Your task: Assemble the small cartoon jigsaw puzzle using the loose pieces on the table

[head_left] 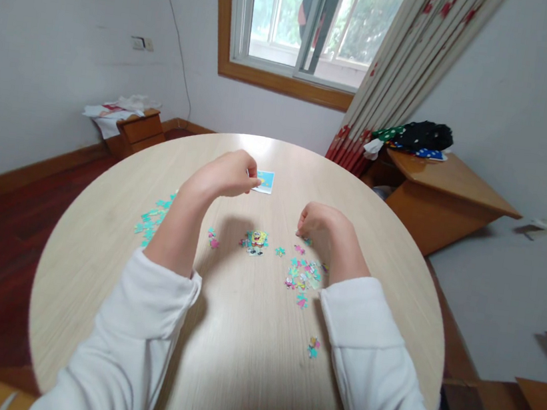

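My left hand [230, 174] is closed over the left side of a small picture card [266, 182] at the far part of the table; whether its fingertips grip the card is hidden. My right hand [320, 220] has its fingers curled together just above the tabletop, beside a turquoise puzzle piece [307, 242]. What those fingers hold, if anything, is too small to make out. Between the forearms lies a joined section of jigsaw puzzle [256, 243] with a yellow cartoon figure. A heap of mixed puzzle pieces [303, 275] is spread by my right wrist.
Turquoise puzzle pieces [151, 219] lie beyond my left forearm on the round table [243, 362]. Single pieces sit apart: a pink and turquoise piece [213, 238], a turquoise piece [280, 251] and one near my right sleeve [314, 348]. A wooden desk [450, 181] bears clothes.
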Demonstrator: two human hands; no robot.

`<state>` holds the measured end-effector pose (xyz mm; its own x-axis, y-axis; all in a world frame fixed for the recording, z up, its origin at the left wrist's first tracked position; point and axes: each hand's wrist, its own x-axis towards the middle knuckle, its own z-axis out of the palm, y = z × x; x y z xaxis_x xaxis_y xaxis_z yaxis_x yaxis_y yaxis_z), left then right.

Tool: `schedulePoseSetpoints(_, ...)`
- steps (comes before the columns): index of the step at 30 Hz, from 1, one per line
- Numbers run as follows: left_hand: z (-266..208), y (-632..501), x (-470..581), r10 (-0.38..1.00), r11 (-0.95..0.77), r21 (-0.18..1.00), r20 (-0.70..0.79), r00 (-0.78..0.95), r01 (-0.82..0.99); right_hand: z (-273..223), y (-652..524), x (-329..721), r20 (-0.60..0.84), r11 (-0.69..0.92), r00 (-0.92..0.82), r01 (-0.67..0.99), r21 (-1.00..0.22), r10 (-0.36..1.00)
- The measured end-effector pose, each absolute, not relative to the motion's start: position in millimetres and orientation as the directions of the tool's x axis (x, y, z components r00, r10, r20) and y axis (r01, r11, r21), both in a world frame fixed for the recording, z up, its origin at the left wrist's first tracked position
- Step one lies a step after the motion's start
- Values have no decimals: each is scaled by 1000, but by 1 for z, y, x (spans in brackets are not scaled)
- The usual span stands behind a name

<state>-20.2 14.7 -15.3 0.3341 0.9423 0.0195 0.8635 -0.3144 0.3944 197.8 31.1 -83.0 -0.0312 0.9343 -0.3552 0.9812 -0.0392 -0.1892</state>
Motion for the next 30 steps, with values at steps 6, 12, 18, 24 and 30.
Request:
schedulePoseSetpoints(6,-21,15,-8,913,-356,392,-48,406,848,-61,29,208,-187,-71,46,989,-130,981)
schedulePoseSetpoints(12,-38,17,11,699,-601,281,-268,663,748,-34,13,208,-37,-74,68,978,-195,997)
schedulePoseSetpoints(18,-65,19,31,629,-634,283,-351,693,719,-21,-1,204,184,-51,103,963,-265,978)
schedulePoseSetpoints(24,-90,16,53,624,-639,391,-240,743,663,-17,-4,205,228,-41,122,943,-331,966)
schedulePoseSetpoints(30,-103,10,69,506,-696,467,-222,834,546,-15,-6,205,246,-20,107,944,-331,963)
